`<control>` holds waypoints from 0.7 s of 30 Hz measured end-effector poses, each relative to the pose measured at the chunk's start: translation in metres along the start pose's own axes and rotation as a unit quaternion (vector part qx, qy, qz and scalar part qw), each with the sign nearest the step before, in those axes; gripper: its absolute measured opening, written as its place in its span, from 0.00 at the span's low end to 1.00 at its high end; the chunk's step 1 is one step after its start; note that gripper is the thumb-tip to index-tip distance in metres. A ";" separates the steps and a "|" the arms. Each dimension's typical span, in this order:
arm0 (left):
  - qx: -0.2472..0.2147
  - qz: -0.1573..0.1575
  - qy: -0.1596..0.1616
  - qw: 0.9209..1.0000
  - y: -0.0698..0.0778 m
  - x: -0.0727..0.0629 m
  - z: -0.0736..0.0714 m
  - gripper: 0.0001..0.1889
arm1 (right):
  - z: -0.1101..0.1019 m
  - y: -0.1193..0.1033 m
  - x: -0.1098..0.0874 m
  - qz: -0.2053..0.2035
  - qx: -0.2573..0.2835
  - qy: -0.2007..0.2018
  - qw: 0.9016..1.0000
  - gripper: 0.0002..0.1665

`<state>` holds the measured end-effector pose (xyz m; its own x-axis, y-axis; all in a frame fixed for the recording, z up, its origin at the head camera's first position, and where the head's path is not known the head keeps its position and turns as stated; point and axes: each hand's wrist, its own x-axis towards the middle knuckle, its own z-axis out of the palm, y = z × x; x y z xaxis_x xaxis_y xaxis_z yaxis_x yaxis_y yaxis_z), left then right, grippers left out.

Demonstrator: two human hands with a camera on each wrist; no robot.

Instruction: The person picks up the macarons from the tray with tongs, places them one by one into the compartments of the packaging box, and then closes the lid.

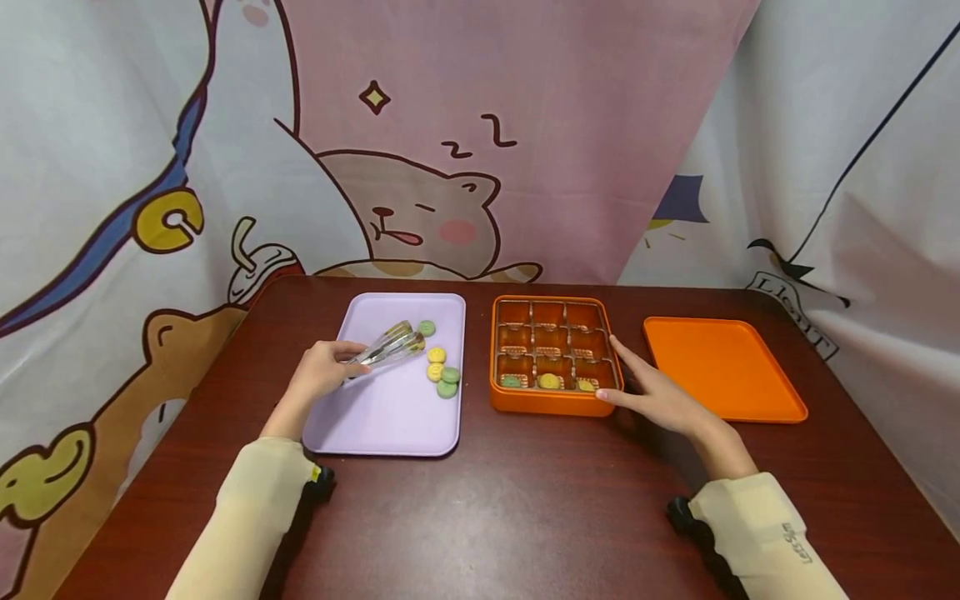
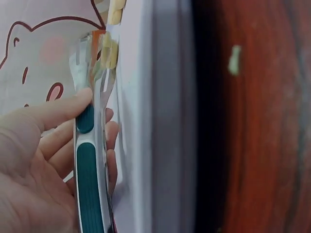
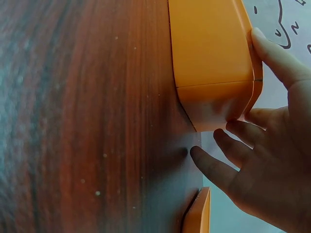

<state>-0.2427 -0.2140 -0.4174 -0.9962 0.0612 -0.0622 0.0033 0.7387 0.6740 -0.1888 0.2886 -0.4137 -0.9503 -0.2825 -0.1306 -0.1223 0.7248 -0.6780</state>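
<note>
Quietly, a person in cream sleeves (image 1: 247, 508) works at a dark wooden bench (image 1: 465, 533), both arms reaching forward. On the left, the left-hand grip (image 1: 324, 367) is narrow, thumb and fingers closed around a pair of clear tongs (image 1: 386, 348) with green handle inlays (image 2: 89, 184). The tongs slant over a lilac tray (image 1: 375, 421), their tips near five small round pieces: three green pieces (image 1: 447, 389) and two yellow pieces (image 1: 437, 355). Whether the tips pinch anything, the pictures do not let one tell.

At centre sits an orange box (image 1: 551, 403) with a nine-compartment insert (image 1: 549, 337). Its near row carries a green disc (image 1: 511, 381) at left, a yellow disc (image 1: 549, 381) in the middle and a yellowish disc (image 1: 586, 385) at right. The right-hand grip (image 1: 663, 402) is wide, thumb and extended fingers touching the box at its right side and near corner. Beyond that hand rests a flat orange panel (image 1: 723, 367). A cartoon curtain (image 1: 555, 167) with a sleeping animal hangs behind.
</note>
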 end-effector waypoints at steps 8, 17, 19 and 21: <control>0.035 0.000 0.009 0.999 0.003 0.000 0.002 0.19 | 0.000 0.001 0.000 -0.004 0.002 0.001 1.000 0.58; 0.037 -0.011 0.013 0.999 0.005 -0.001 0.003 0.19 | -0.001 0.000 -0.003 -0.003 -0.002 -0.001 1.000 0.58; 0.034 -0.009 0.019 0.999 0.004 -0.002 0.003 0.19 | -0.001 0.000 -0.003 -0.005 -0.001 0.001 1.000 0.57; 0.032 -0.009 0.024 0.999 0.003 -0.002 0.002 0.19 | -0.001 0.000 -0.004 -0.008 0.000 0.001 1.000 0.57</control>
<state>-0.2403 -0.2100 -0.4167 -0.9992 0.0155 -0.0374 -0.0112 0.7809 0.6246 -0.1856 0.2901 -0.4127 -0.9492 -0.2918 -0.1181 -0.1371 0.7207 -0.6795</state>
